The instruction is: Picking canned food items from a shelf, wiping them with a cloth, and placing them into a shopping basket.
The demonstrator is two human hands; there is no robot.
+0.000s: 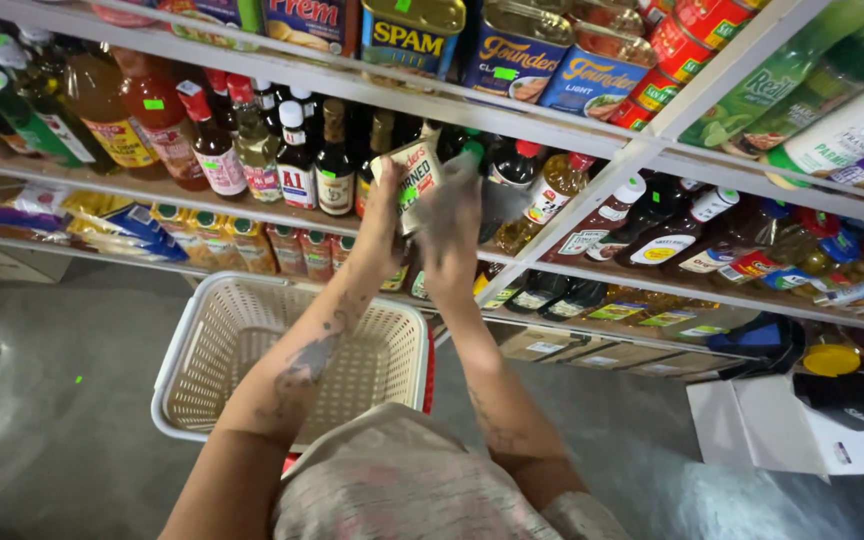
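Left hand (380,232) and right hand (449,235) — fingers closed around a small tin (410,178) — held before the bottle shelf (252,203), above a white basket (197,330).

— What is the person wearing?
— A loose, pale beige short-sleeved top with a faint mottled pattern is covering the shoulders.
— And the arms?
— Both forearms are showing bare, with dark tattoo markings running along each; the left hand (380,232) and right hand (449,235) are going ungloved.
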